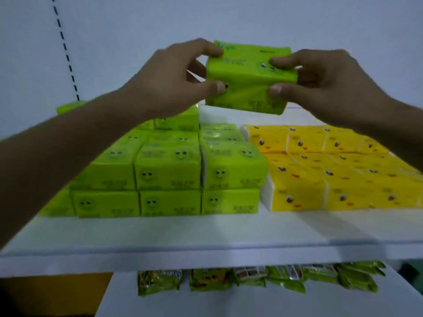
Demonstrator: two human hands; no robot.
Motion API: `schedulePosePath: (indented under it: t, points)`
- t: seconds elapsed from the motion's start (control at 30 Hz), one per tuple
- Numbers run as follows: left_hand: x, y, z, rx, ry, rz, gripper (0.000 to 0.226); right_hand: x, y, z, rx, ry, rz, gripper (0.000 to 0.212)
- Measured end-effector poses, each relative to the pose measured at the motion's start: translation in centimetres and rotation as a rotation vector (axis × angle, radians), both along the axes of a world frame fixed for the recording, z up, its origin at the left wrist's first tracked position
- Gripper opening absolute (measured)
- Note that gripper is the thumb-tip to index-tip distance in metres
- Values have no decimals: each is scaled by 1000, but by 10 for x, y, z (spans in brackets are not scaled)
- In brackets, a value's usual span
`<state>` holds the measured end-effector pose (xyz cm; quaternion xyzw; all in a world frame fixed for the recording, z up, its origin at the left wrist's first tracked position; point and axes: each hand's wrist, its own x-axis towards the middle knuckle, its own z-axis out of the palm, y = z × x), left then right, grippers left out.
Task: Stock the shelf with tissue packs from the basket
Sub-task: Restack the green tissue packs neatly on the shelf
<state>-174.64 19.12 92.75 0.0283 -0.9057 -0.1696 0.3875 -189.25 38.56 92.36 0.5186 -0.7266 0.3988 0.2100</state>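
left hand [169, 81] + right hand [329, 81]: both pinch soft, shiny green tissue pack [248, 83] | above boxy green stack [169, 170] | flat white shelf [206, 234]

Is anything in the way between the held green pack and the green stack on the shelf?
Nothing visible. The green pack, gripped by the left hand and the right hand, hangs in open air above the green stack; the yellow packs lie beside it.

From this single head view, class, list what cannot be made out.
Basket: outside the head view.
Lettering on the held bright green plastic tissue pack: blurred.
Rear stacked green tissue packs: behind the left hand and forearm.
Yellow plastic tissue packs: right end cut off by frame edge.
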Motion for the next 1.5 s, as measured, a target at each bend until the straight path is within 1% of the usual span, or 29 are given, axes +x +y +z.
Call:
schedulePosePath:
  t: [0.1, 0.17, 0.33, 0.4, 0.47, 0.53, 0.6, 0.7, 0.77, 0.83, 0.9, 0.97, 1.07, 1.23, 1.33, 1.5]
  points:
    - [-39, -33, 15, -55, -88, 111, 54, -35, -40, 10, 94, 31, -92, 44]
    - [-65, -51, 13, -70, -155, 165, 54, -59, -65, 7, 140, 7, -131, 43]
    - [-123, -88, -9, -170, -327, 306, 57, -116, -118, -22, 196, -138, -105, 46]
    - [-138, -101, -19, -161, -431, 343, 62, -133, -135, -37, 239, -156, -92, 48]
    - [-145, -112, -29, -161, -502, 374, 60, -143, -147, -50, 275, -182, -68, 49]
    - [-145, -119, -34, -195, -504, 391, 56, -146, -151, -57, 243, -216, -59, 49]
    - [-141, -119, -34, -215, -501, 389, 55, -144, -150, -57, 252, -212, -66, 50]
    - [-135, -112, -29, -238, -563, 367, 62, -133, -142, -53, 356, -182, -89, 58]
    - [-127, -103, -23, -249, -570, 353, 69, -117, -131, -49, 364, -131, -120, 65]
    - [-115, -90, -15, -295, -534, 321, 71, -96, -116, -46, 296, -71, -156, 65]
    - [-104, -74, -10, -346, -500, 260, 70, -72, -98, -45, 240, -56, -196, 62]
    - [-97, -54, -11, -360, -475, 162, 69, -48, -76, -45, 211, -56, -249, 61]
    - [-99, -15, -19, -370, -419, -5, 70, -17, -29, -49, 173, -73, -345, 65]
    - [-107, 67, -26, -410, -418, -205, 74, 23, 82, -66, 230, -120, -585, 70]
    - [-114, 127, -42, -430, -422, -338, 73, 40, 151, -89, 242, -197, -717, 69]
    - [-132, 245, -98, -607, -514, -569, 75, 63, 255, -139, 277, -327, -911, 67]
